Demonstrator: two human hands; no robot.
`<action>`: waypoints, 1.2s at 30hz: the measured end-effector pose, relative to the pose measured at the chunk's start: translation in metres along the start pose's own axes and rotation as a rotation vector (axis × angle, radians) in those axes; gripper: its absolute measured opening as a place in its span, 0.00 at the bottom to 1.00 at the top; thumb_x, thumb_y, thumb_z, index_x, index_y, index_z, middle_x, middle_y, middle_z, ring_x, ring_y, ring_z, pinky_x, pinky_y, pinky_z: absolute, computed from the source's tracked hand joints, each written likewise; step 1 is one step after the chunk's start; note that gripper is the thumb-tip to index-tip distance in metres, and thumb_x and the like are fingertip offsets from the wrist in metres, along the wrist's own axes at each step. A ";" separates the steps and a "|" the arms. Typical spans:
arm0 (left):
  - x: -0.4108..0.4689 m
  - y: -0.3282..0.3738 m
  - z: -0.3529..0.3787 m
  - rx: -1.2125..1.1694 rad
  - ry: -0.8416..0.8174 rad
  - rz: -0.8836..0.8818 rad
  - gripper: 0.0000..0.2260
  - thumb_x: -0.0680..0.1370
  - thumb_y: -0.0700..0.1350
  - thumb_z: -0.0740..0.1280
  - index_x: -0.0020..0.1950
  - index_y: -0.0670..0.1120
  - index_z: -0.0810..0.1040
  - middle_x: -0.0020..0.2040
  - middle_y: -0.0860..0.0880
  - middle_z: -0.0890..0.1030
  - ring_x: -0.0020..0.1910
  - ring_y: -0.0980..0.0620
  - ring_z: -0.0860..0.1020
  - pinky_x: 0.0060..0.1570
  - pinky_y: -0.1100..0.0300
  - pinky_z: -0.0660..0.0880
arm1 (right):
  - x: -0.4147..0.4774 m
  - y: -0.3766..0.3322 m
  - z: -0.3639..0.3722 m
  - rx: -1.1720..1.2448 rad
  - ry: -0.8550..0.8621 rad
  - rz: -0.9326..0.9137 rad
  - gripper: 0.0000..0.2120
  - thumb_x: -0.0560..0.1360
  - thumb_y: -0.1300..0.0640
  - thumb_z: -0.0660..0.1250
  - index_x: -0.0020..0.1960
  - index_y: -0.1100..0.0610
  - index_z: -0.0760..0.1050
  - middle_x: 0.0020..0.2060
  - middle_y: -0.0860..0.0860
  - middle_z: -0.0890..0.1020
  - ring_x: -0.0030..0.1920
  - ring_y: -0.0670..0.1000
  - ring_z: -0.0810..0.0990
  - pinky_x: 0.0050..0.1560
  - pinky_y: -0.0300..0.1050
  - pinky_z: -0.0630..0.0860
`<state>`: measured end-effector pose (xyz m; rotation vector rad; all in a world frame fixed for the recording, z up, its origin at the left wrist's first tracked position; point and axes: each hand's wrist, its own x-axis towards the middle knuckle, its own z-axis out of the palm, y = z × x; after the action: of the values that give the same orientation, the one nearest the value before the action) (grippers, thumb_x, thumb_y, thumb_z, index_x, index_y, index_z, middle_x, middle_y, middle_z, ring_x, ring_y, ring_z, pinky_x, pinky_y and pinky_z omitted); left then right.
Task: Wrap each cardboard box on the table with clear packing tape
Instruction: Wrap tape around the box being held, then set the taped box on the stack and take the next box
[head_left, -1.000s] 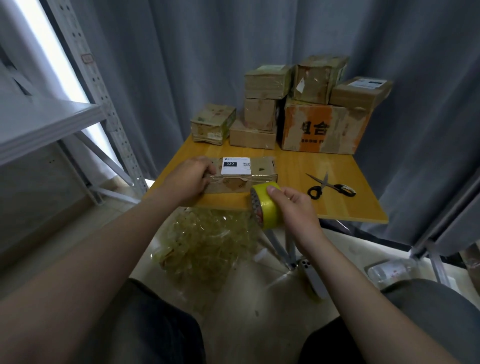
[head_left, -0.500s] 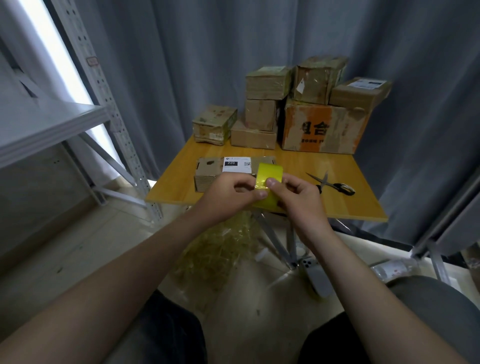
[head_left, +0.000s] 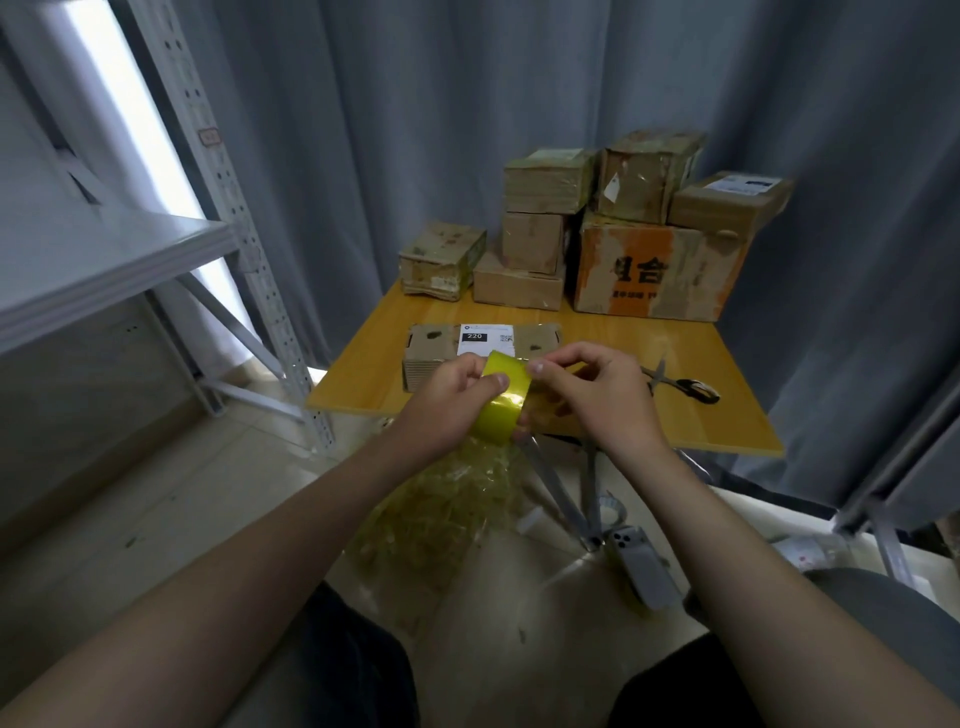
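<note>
Cardboard box (head_left: 436, 353) with a white label lies flat on the wooden table (head_left: 727, 415), near the front edge. My two hands are up in front of it, so part of it is hidden.

I hold the yellow tape roll (head_left: 504, 410) between both hands, just in front of the box. My left hand (head_left: 447, 405) grips the roll from the left, with the thumb on its shiny side. My right hand (head_left: 597, 395) grips it from the right. Its fingers are curled and its thumb tip sits at the top edge of the roll.

Scissors (head_left: 680, 384) with black handles lie on the table to the right. More boxes (head_left: 649, 270) are piled at the back, by the grey curtain (head_left: 415, 130). On the floor I see a heap of crumpled tape (head_left: 447, 509) and a phone (head_left: 644, 566). A metal shelf (head_left: 104, 260) stands on the left.
</note>
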<state>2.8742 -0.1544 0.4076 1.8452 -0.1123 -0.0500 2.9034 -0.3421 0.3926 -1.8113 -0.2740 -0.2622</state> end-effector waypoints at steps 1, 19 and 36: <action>0.000 0.000 -0.002 -0.022 0.011 -0.034 0.11 0.83 0.47 0.66 0.59 0.39 0.77 0.46 0.39 0.86 0.44 0.40 0.86 0.50 0.40 0.83 | 0.007 -0.001 0.000 -0.030 -0.009 -0.022 0.03 0.77 0.49 0.75 0.45 0.46 0.83 0.43 0.44 0.85 0.44 0.47 0.84 0.43 0.46 0.81; 0.085 0.023 -0.094 -0.138 0.325 -0.254 0.13 0.84 0.40 0.60 0.48 0.32 0.79 0.32 0.39 0.79 0.19 0.49 0.75 0.23 0.60 0.75 | 0.168 0.019 0.041 -0.642 -0.415 0.044 0.37 0.66 0.37 0.79 0.69 0.45 0.69 0.63 0.49 0.72 0.56 0.52 0.76 0.49 0.48 0.78; 0.246 0.006 -0.153 -0.110 0.417 -0.231 0.08 0.83 0.40 0.62 0.54 0.36 0.77 0.41 0.42 0.85 0.29 0.48 0.82 0.27 0.60 0.79 | 0.350 -0.007 0.189 -0.583 -0.039 0.308 0.45 0.76 0.31 0.64 0.81 0.53 0.50 0.74 0.61 0.59 0.72 0.66 0.61 0.66 0.60 0.70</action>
<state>3.1332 -0.0344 0.4609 1.7139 0.3878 0.1649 3.2394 -0.1406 0.4635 -2.4016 0.0704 -0.0902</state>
